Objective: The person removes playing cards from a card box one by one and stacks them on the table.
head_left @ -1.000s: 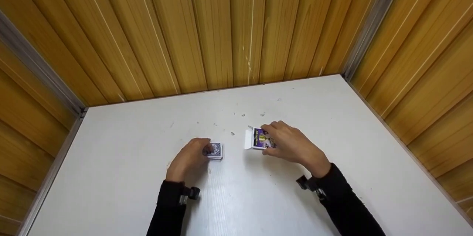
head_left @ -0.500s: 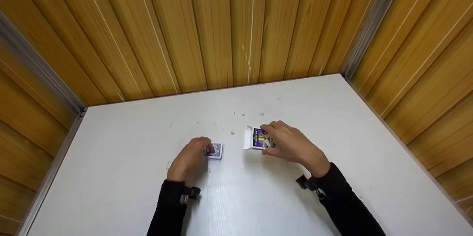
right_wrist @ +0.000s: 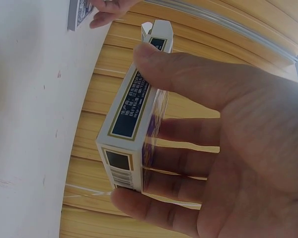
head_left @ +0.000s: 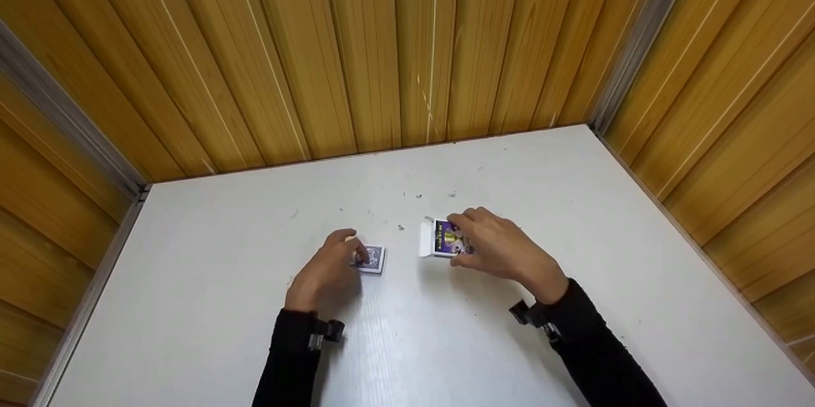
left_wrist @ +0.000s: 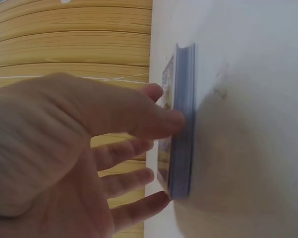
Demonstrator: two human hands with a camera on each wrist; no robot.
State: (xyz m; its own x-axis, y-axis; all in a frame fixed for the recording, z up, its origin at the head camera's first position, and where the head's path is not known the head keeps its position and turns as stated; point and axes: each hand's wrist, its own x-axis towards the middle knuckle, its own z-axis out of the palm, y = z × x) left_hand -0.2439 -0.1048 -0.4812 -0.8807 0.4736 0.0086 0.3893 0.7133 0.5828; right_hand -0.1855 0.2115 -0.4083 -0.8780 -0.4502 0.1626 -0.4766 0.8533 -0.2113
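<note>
A deck of playing cards (head_left: 374,258) lies flat on the white table, its patterned blue back up. My left hand (head_left: 325,273) is over its left part, index finger bent onto the top. In the left wrist view, the thumb of my left hand (left_wrist: 89,129) presses the long side of the deck (left_wrist: 183,158), with the other fingers around its far side and end. My right hand (head_left: 500,244) grips a white and purple card box (head_left: 448,240) between thumb and fingers. The box's flap end is open and faces the deck. Dark label panels mark the box (right_wrist: 126,116) in the right wrist view.
The white table (head_left: 210,279) has small scuffs beyond the hands. Wood-look panel walls (head_left: 356,50) enclose its back and sides. Both wrists carry small black camera mounts (head_left: 334,330).
The deck's edges line up more evenly than a second ago. My left hand's fingers have shifted slightly, one lifting away from the cards. The right hand and box stay nearly still.
</note>
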